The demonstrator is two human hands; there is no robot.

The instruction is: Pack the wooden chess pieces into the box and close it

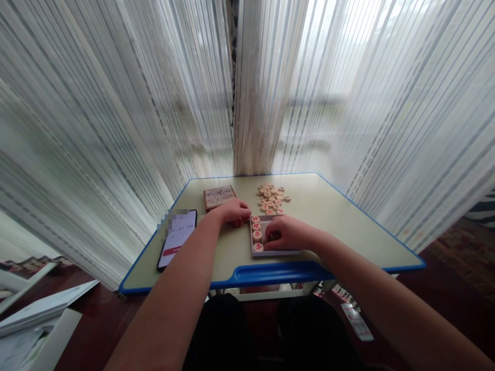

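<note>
A shallow white box (276, 253) stands near the table's front edge. Along its left side lies a column of round wooden pieces (257, 235) with red characters. My right hand (288, 233) reaches into the box with curled fingers, beside the lower pieces; whatever its fingers hold is too small to make out. My left hand (234, 211) rests at the box's upper left corner, fingers bent together, and anything in them is hidden. Behind the box is a loose pile of wooden pieces (273, 196). A patterned box lid (219, 196) lies behind my left hand.
A phone (178, 237) showing a timer lies at the left, beside my left forearm. The table (348, 232) has a raised blue rim along the front. Striped sheer curtains hang behind it. An open white box (46, 330) is at the lower left.
</note>
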